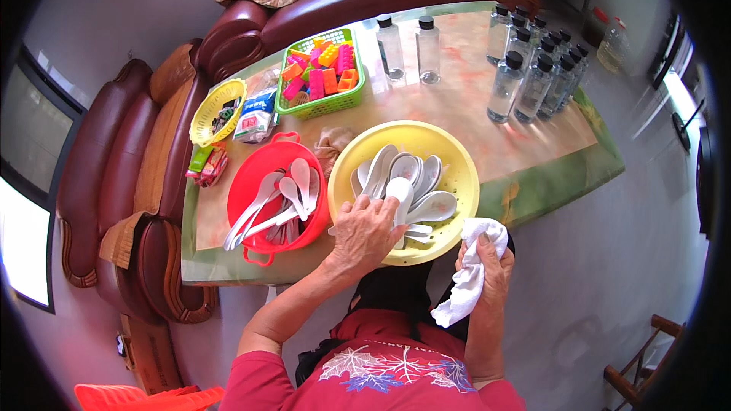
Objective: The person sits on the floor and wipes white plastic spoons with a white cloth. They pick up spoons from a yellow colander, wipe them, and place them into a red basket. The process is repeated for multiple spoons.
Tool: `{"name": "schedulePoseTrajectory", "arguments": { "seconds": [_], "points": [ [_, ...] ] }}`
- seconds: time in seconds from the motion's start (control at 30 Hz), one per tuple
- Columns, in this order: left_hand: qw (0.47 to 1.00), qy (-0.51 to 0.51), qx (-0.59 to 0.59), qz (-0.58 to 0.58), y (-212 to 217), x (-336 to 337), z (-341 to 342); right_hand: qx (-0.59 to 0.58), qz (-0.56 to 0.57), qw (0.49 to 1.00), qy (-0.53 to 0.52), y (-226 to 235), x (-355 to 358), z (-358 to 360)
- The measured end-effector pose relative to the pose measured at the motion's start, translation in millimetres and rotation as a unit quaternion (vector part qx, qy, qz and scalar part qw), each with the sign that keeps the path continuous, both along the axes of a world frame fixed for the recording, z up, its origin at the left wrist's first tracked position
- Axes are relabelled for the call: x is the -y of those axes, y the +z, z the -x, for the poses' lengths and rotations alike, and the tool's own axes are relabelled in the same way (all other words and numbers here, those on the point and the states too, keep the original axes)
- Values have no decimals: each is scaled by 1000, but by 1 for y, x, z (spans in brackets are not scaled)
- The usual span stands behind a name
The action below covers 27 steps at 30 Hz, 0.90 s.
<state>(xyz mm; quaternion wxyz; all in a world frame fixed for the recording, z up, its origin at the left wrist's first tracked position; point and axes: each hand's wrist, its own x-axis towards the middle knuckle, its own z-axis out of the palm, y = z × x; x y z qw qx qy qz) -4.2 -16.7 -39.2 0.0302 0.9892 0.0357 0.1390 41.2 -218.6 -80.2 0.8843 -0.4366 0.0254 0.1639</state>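
Observation:
My left hand (365, 234) reaches over the near left rim of a yellow colander (343, 160). Its thumb and forefinger close around the handle of a white spoon (400, 191); the other fingers rest bent beside it. More white soup spoons (434, 207) lie heaped in the colander, bowls pointing various ways. To the left, a red basket (245, 175) with side handles contains several long-handled white spoons (300, 173). Off the colander's near right side, my right hand (491, 266) grips a bunched white cloth (466, 289), one end hanging down.
Behind stand a green basket (320, 109) of colourful toy blocks, a yellow basket (196, 128) and plastic packets (256, 115). Clear bottles with black caps (505, 88) crowd the table's (533, 160) far right; two more bottles (428, 53) stand apart. A brown sofa (365, 11) lines the back.

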Motion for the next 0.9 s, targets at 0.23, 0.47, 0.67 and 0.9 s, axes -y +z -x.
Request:
{"name": "schedulePoseTrajectory", "arguments": {
  "seconds": [0.23, 0.47, 0.67, 0.9],
  "points": [
    [997, 42, -63, -28, -19, 4, -16, -5, -20, 1000, -4, -3, 7, 0],
    [995, 96, -5, 21, -21, 7, -22, 1, -25, 1000, 8, -6, 8, 3],
    [984, 144, 45, 93, -30, -6, -25, -1, -27, 1000, 10, -10, 8, 5],
    [833, 83, 56, 545, -27, -26, -8, 27, -18, 999, 9, -4, -2, 8]
  ]
}}
